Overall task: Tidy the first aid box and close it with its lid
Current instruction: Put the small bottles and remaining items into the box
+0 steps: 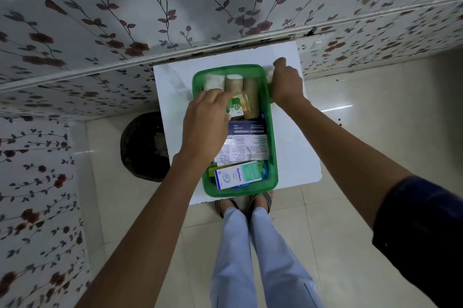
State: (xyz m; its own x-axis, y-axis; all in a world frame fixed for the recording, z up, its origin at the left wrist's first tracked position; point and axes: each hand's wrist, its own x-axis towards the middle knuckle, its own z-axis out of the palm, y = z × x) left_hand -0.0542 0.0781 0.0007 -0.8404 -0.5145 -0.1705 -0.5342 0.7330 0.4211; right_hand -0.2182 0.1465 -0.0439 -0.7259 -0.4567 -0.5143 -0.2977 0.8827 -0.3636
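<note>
A green first aid box (273, 157) stands open on a small white table (298, 147). Inside lie bandage rolls (234, 82) at the far end, a medicated dressings pack (246, 139) in the middle and an Optibex carton (238, 174) at the near end. My left hand (208, 124) is over the box, its fingers closed on a small amber bottle with a green label (239, 105). My right hand (285, 82) grips a pale, blurred object at the box's far right rim; what it is cannot be made out. No lid is visible.
The table stands against a floral-papered wall (150, 19). A dark round bin (142, 147) sits on the tiled floor left of the table. My legs and sandalled feet (243, 205) are just in front of the table.
</note>
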